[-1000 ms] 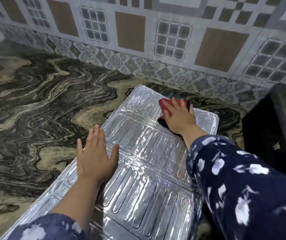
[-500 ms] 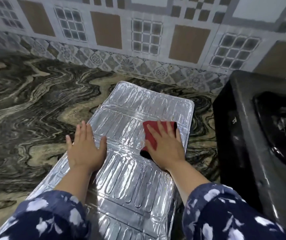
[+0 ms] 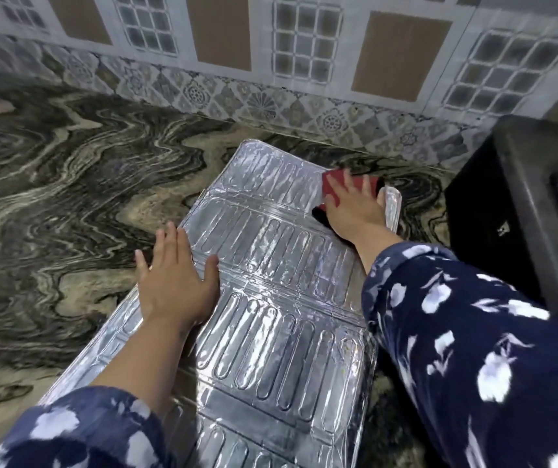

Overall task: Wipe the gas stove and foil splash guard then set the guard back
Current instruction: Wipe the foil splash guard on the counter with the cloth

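The silver ribbed foil splash guard [image 3: 270,319] lies flat and unfolded on the marbled counter, running from the near left to the far right. My left hand [image 3: 172,282] rests palm down with fingers spread on its left edge. My right hand [image 3: 351,207] presses a red cloth with a dark underside [image 3: 333,189] flat onto the guard's far right corner. The black gas stove [image 3: 520,211] stands at the right edge, only partly in view.
The dark swirled marble counter [image 3: 68,197] spreads to the left of the guard. A patterned tiled wall [image 3: 270,62] rises right behind it. The stove's side is close to the guard's right edge.
My right hand has slid the red cloth from the guard's middle panel out to its far right corner. My left hand has stayed pressing on the left edge. The view has shifted left.
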`<action>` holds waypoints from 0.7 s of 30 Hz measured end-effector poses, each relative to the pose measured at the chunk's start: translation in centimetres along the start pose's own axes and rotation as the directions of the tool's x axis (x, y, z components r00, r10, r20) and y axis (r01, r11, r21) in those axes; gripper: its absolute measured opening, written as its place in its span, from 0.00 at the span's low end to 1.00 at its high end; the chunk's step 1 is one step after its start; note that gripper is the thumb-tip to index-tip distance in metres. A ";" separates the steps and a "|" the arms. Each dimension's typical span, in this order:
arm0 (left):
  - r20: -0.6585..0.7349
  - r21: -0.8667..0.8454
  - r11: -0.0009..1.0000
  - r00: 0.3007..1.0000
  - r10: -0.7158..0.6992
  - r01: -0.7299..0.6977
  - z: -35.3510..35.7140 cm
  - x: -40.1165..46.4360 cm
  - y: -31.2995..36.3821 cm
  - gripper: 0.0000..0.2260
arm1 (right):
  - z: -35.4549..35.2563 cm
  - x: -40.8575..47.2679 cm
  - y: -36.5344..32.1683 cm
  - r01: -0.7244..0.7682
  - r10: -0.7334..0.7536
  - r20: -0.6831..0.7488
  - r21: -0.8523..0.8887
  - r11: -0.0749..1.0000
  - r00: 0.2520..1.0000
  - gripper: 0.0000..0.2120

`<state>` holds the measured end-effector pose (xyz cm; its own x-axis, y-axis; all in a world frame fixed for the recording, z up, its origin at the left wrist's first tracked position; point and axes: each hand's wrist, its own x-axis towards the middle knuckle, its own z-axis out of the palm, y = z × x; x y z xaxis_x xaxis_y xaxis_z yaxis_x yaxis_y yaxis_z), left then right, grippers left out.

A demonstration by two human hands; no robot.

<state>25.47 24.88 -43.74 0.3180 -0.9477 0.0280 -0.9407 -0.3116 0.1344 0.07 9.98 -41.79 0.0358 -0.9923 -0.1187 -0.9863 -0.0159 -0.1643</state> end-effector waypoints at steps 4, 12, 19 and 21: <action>0.020 -0.005 1.000 1.000 -0.001 0.001 0.0 -0.1 -0.1 0.33 | 0.8 -4.6 -3.3 0.223 -0.223 -0.010 0.018 0.975 0.975 0.24; 0.093 0.017 1.000 0.996 -0.004 0.003 -1.2 -0.2 -0.1 0.33 | 0.6 -14.1 -1.5 0.241 -0.246 0.097 0.063 0.969 0.964 0.24; -0.017 -0.085 0.982 0.986 0.165 -0.166 -3.7 -0.5 5.3 0.22 | -1.4 -12.3 -1.4 0.084 -0.085 -0.007 0.247 0.965 0.996 0.27; 0.017 -0.221 0.948 0.971 0.240 -0.230 -2.9 -2.1 8.0 0.20 | -1.5 -11.7 -0.8 0.079 -0.087 0.037 0.178 0.981 0.995 0.26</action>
<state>17.66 24.54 -39.80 0.0813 -0.9958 0.0426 -0.9386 -0.0621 0.3394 0.23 21.37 -38.82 0.1278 -0.9818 -0.1403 -0.9359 -0.0726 -0.3447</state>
